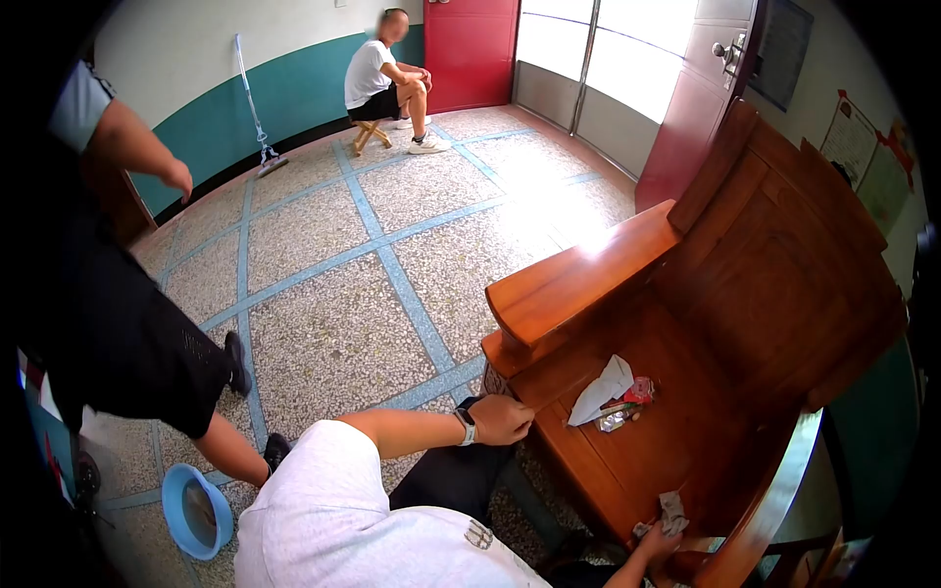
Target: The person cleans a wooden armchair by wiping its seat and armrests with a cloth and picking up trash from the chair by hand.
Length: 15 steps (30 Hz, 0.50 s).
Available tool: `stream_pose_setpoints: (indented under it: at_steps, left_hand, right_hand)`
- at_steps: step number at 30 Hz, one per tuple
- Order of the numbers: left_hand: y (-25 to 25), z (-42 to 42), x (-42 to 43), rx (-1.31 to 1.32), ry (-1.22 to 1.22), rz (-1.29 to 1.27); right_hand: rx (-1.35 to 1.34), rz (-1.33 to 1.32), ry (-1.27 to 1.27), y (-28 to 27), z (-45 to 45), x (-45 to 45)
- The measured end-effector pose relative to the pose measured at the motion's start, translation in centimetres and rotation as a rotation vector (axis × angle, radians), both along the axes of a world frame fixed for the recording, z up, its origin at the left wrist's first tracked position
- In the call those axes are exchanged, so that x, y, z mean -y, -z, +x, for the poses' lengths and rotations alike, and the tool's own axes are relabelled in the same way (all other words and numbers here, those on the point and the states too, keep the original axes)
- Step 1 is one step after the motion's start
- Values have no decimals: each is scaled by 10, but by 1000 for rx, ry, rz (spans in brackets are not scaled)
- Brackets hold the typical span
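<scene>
A large brown wooden armchair (578,480) stands in front of me. My left hand (502,419), with a watch on the wrist, has its fingers curled at the front edge of the seat. Near the right armrest, my right hand (662,541) is closed on a crumpled greyish cloth (672,514) low over the seat. On the middle of the seat lie a white paper or tissue (602,390), a red wrapper (640,390) and a clear crinkled packet (616,419).
A blue basin (197,512) with water stands on the floor at left, beside a standing person (127,314). Another person (377,78) sits on a small wooden stool (371,135) by the far wall. A mop (257,118) leans there. A red door (694,108) stands open.
</scene>
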<state>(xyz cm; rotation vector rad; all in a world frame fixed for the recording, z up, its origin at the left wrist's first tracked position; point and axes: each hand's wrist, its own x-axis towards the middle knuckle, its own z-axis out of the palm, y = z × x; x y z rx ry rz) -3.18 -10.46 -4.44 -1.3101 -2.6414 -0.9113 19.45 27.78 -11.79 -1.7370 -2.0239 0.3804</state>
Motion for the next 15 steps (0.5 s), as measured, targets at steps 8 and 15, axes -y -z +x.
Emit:
stream_pose_setpoints:
  at_steps: [8,15]
  left_hand:
    - [-3,1,-3,-18,10,-6]
    - [-3,2,-6,-34,7,-22]
  right_hand:
    - [-15,-83,-19,-15,0,6]
    - [-3,-67,-5,9,3,-7]
